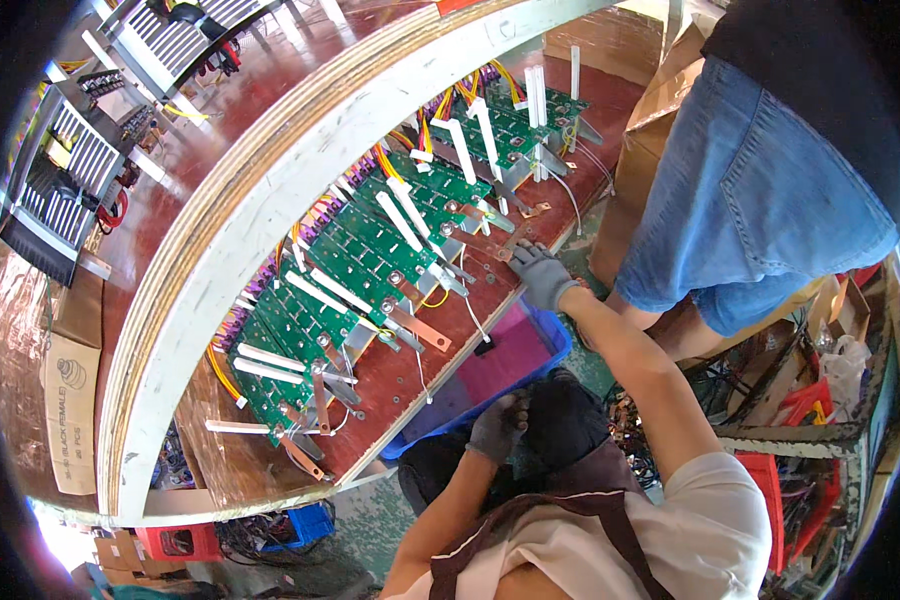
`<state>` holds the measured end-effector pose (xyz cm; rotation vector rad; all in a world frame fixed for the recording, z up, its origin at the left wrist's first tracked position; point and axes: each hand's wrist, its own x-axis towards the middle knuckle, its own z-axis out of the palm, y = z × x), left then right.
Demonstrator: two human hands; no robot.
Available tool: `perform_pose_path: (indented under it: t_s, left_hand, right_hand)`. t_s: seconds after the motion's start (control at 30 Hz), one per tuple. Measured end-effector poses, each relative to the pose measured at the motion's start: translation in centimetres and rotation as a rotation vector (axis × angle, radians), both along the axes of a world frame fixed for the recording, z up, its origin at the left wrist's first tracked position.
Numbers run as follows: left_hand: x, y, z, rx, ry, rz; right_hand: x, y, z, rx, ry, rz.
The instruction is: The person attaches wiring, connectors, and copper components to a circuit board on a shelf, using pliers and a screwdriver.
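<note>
My right hand (542,277), in a grey glove, reaches to the front edge of the red-brown bench. Its fingers are stretched out, with their tips at the end of a copper strip (475,241). That strip is fixed to one of several green circuit boards (355,238) standing in a row, with white strips and copper tabs on them. My left hand (498,430), in a dark grey glove, is near my lap with its fingers curled. What it holds, if anything, cannot be made out. Another copper strip (417,328) sticks out from the boards nearer the left.
A curved wooden shelf edge (185,235) rises behind the boards. Below the bench front stands a blue bin (555,340). A person in denim shorts (750,190) stands at the right, beside cardboard. Red bins (765,500) are at the lower right.
</note>
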<state>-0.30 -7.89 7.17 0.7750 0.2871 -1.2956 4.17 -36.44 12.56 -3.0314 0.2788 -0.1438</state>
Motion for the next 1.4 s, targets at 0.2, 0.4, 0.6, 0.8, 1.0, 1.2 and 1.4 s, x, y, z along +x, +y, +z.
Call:
perform_pose_path:
  t_s: [0.2, 0.4, 0.6, 0.8, 1.0, 1.2, 1.4]
  left_hand:
    - [-0.2, 0.4, -0.5, -0.003, 0.007, -0.039]
    - [-1.9, 3.9, -7.8, 0.102, -0.196, -0.037]
    - [-2.9, 6.2, -2.5, 0.053, -0.04, 0.017]
    - [-0.1, 10.2, 5.4, -0.108, -0.354, 0.288]
    - [5.1, 16.0, 11.7, -0.044, -0.434, 0.919]
    - [8.4, 19.0, 13.9, 0.053, -0.485, 1.036]
    - [11.1, 19.5, 15.6, -0.015, -0.555, 1.011]
  right_hand:
    - [-0.2, -2.1, -0.5, 0.144, -0.078, 0.024]
    - [-0.4, -2.3, -0.1, 0.369, -0.204, -0.027]
    - [-1.9, 2.4, -0.9, 0.636, -0.627, -0.156]
    - [-1.9, 7.5, -1.6, 1.805, -0.846, -0.247]
    - [-0.8, 6.8, 5.7, 2.279, -0.564, -0.243]
    - [1.0, 9.7, 8.3, 2.276, -0.271, 0.019]
    - [3.3, 13.7, 10.0, 2.308, -0.249, 0.104]
